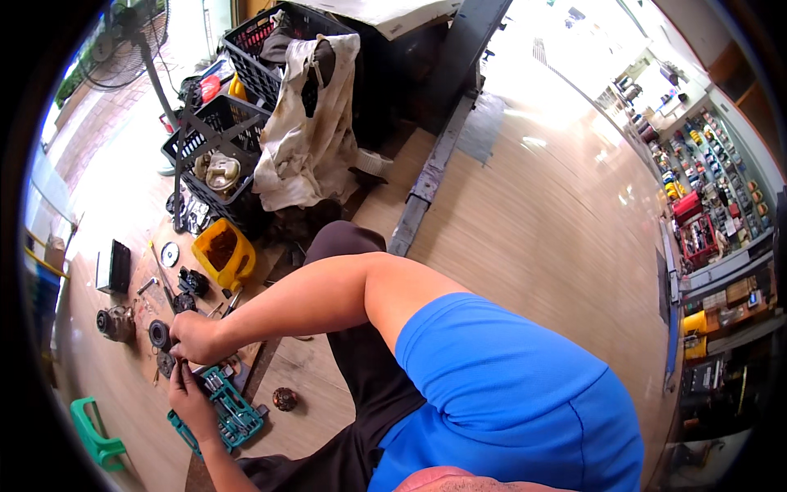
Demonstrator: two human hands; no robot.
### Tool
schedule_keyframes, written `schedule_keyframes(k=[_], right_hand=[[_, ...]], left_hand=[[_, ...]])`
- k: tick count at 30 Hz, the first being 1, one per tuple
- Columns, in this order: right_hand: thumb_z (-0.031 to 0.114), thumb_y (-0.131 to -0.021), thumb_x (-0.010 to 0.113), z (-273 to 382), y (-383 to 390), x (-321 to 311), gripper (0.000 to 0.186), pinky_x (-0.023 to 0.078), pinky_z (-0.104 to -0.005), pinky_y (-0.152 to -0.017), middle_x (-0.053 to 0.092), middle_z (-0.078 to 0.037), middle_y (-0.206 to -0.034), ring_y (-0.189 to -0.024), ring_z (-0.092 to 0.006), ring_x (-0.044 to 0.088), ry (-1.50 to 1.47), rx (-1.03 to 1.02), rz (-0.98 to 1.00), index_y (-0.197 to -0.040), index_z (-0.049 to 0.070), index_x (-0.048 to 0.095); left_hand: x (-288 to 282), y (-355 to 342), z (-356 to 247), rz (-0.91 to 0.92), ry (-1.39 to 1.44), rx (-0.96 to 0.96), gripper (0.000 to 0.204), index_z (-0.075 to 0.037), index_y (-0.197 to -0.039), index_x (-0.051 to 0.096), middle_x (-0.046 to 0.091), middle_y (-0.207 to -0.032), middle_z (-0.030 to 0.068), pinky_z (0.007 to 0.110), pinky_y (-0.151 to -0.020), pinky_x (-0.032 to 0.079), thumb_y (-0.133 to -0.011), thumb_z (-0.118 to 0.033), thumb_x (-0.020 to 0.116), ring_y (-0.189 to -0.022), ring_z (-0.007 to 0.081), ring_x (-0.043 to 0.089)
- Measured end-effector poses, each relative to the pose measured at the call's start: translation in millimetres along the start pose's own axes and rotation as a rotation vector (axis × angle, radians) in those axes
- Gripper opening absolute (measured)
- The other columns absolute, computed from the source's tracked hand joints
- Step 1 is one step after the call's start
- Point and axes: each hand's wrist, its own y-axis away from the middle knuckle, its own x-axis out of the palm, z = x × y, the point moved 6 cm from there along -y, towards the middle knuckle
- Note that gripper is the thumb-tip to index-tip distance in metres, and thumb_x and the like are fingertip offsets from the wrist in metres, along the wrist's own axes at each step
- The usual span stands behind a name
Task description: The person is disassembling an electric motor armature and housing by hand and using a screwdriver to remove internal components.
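Note:
My right hand (198,338) is closed, its fingers curled over something small and hidden beside a black ringed pulley-like part (160,334). Just below it, my left hand (190,400) has its fingertips pinched together, almost meeting the right hand; what lies between them is too small to make out. Another dark round part (166,365) sits right by the left fingertips. A teal socket set case (234,414), lying open with metal tools in it, is beside the left wrist. Above the right hand are a black part (193,282) and a long screwdriver (159,266).
A cut-open yellow jug (239,266) stands beyond my right forearm, near black crates (246,123) draped with a stained cloth (299,156). To the left are a metal housing (116,324) and a black box (113,266). A green stool (97,439) and copper-wound part (284,399) are lower down.

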Motion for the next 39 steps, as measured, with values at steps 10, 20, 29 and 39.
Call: schedule_keyframes(k=[10, 20, 29, 39], right_hand=[[0.023, -0.078, 0.073, 21, -1, -6, 0.026, 0.050, -0.0401, -0.066, 0.063, -0.025, -0.076, -0.072, -0.0365, 0.065, -0.134, -0.184, 0.084, -0.079, -0.003, 0.067], [0.025, -0.081, 0.070, 4, 5, 1, 0.028, 0.051, -0.0417, -0.074, 0.064, -0.027, -0.082, -0.082, -0.0405, 0.065, -0.048, -0.026, 0.013, -0.080, -0.003, 0.068], [0.018, -0.080, 0.070, 9, 7, 6, 0.024, 0.051, -0.0429, -0.074, 0.063, -0.028, -0.081, -0.082, -0.0424, 0.064, -0.069, -0.026, -0.031, -0.079, -0.005, 0.067], [0.020, -0.080, 0.072, 15, -10, -6, 0.022, 0.049, -0.0344, -0.062, 0.065, -0.019, -0.070, -0.064, -0.0203, 0.063, -0.372, -0.177, 0.134, -0.079, -0.001, 0.068]], left_hand=[[8, 12, 4, 0.229, 0.958, -0.438, 0.024, -0.009, -0.108, 0.058, 0.041, -0.064, -0.0053, 0.019, -0.039, 0.027, -0.102, -0.031, 0.050, -0.048, 0.0032, 0.035], [16, 7, 5, 0.096, 0.550, -0.334, 0.021, -0.012, -0.096, 0.057, 0.039, -0.063, -0.0084, 0.019, -0.039, 0.023, -0.102, -0.030, 0.049, -0.046, 0.0006, 0.032], [1, -4, 19, -0.081, -0.046, 0.063, 0.032, 0.005, -0.116, 0.059, 0.066, -0.087, 0.0057, 0.031, -0.062, 0.045, -0.103, -0.022, 0.048, -0.072, 0.0148, 0.058], [2, 12, -4, 0.251, 0.979, -0.367, 0.029, -0.003, -0.115, 0.059, 0.058, -0.082, 0.0005, 0.022, -0.058, 0.043, -0.102, -0.028, 0.051, -0.068, 0.0065, 0.053]])
